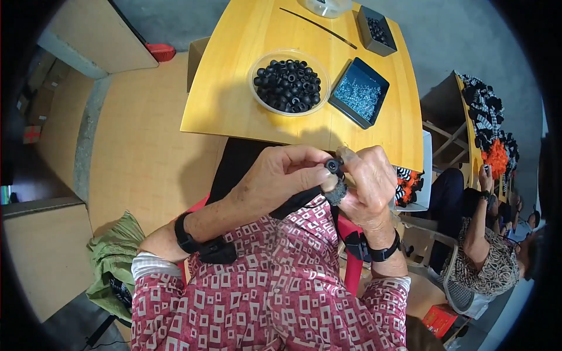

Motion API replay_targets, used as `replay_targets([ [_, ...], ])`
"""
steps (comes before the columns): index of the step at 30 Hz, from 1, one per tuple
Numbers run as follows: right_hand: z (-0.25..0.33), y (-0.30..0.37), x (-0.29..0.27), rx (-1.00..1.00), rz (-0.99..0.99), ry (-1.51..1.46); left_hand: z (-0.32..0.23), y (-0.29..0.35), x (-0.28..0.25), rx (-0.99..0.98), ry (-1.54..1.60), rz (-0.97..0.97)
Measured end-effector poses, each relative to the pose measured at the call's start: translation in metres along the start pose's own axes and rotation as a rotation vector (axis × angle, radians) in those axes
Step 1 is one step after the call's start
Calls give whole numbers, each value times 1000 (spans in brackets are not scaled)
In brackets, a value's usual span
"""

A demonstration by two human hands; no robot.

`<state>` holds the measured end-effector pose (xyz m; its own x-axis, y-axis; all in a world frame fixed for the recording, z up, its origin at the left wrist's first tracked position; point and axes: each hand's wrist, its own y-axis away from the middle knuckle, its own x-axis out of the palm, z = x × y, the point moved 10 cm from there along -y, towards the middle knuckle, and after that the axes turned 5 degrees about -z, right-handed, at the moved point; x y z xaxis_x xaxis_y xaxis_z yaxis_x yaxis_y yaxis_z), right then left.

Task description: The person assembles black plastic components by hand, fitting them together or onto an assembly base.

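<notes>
In front of my lap, below the table edge, both hands meet around a small piece. My left hand [287, 172] is closed, thumb and fingertips pinching a small black round cap [332, 165] with a hole in its middle. Curled against it, my right hand [372, 184] grips a grey fuzzy piece [335, 193] just under the cap. Whether cap and fuzzy piece are joined I cannot tell; the fingers partly hide both. Beyond my hands, a clear round bowl [287, 113] heaped with black caps stands on the yellow table [213, 105].
Right of the bowl sits a dark tray [351, 116] of tiny clear-blue bits. Farther back are a grey tray [380, 49] of dark pieces, a thin dark strip [318, 27] and a clear container [328, 7]. At right, another person's hand [485, 177] touches an orange fluffy item [496, 159].
</notes>
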<state>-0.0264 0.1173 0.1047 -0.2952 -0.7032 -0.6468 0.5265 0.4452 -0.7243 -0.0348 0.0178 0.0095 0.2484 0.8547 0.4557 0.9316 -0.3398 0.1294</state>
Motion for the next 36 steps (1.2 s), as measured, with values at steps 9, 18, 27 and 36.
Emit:
replay_targets([
  [9,16,-5,15,-36,189,60,20,-1,-9,-90,122,26],
  [18,7,-2,12,16,318,-156,24,2,-9,-100,157,5],
  [27,-25,3,18,370,320,-446,21,3,1,-88,137,11],
  [36,-39,11,22,519,231,-658,16,1,0,-49,136,-19],
])
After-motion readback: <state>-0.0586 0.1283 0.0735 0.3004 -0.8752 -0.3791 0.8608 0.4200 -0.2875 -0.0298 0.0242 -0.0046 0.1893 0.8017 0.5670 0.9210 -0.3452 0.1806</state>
